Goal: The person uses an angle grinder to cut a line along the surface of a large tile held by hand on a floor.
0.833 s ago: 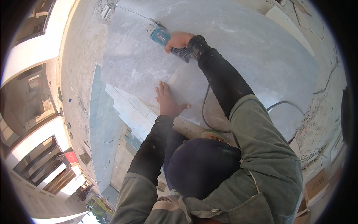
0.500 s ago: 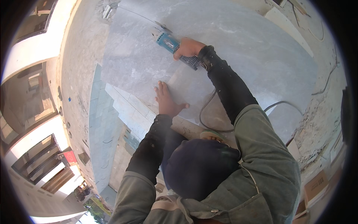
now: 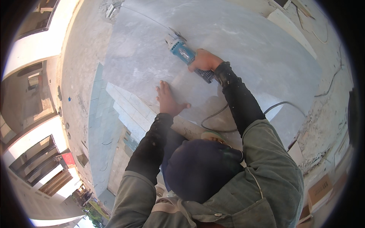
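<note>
A large grey slab (image 3: pixel 140 49) lies in front of me. My right hand (image 3: pixel 205 60) is wrapped round the body of a blue angle grinder (image 3: pixel 183 52). The grinder's cutting disc (image 3: pixel 177 35) stands at the slab's surface, at the right end of a thin straight line (image 3: pixel 146 16) that runs in from the upper left. My left hand (image 3: pixel 169 100) lies flat on the slab near its close edge, fingers spread and holding nothing. The grinder's dark cord (image 3: pixel 215 115) loops over the slab below my right forearm.
Light blue-grey tiles (image 3: pixel 102 125) lie on the ground to the left. A pale offcut (image 3: pixel 291 32) rests along the slab's far right side. Rubble and a loose wire (image 3: pixel 332 81) lie on the right, with a cardboard box (image 3: pixel 319 192) at lower right. Building openings (image 3: pixel 32 81) line the left.
My right hand has moved the grinder to the right and slightly nearer, and the line behind the disc is longer. The left hand stays in place on the slab.
</note>
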`<control>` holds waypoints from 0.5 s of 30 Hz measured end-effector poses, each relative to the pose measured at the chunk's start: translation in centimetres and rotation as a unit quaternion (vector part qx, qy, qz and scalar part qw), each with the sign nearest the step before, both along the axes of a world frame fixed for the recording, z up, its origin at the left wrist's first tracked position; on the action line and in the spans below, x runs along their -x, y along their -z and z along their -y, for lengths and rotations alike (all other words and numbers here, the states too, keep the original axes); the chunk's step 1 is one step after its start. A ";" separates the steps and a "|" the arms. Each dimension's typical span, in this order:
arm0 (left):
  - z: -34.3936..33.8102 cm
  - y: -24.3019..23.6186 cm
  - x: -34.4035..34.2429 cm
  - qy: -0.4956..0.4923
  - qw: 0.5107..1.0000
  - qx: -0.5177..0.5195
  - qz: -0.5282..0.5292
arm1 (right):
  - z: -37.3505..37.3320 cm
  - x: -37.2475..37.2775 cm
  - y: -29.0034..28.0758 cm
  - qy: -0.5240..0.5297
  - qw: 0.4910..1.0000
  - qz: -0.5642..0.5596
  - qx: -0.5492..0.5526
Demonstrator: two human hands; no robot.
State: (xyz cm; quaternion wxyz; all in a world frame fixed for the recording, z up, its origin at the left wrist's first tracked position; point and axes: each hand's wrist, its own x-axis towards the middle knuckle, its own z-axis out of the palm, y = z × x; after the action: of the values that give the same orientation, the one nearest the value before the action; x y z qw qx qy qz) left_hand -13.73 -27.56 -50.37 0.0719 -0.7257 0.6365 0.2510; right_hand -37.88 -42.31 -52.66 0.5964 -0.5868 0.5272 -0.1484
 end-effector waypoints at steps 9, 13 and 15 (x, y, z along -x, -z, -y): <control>0.0 0.3 -0.2 0.006 1.000 0.005 -0.003 | -1.8 1.0 0.0 0.003 1.000 0.004 -0.006; 0.1 -0.1 -0.4 0.004 1.000 -0.002 0.003 | -2.8 1.4 0.4 -0.003 0.998 0.041 0.042; 0.1 -0.1 -0.5 0.003 1.000 0.002 0.002 | -3.5 1.6 0.6 0.005 0.997 0.051 0.049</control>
State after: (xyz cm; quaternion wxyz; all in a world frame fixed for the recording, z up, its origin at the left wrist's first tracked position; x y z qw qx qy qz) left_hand -13.19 -27.64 -50.29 0.0725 -0.7247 0.6387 0.2485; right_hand -39.49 -38.86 -53.26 0.5926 -0.6044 0.4908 -0.2065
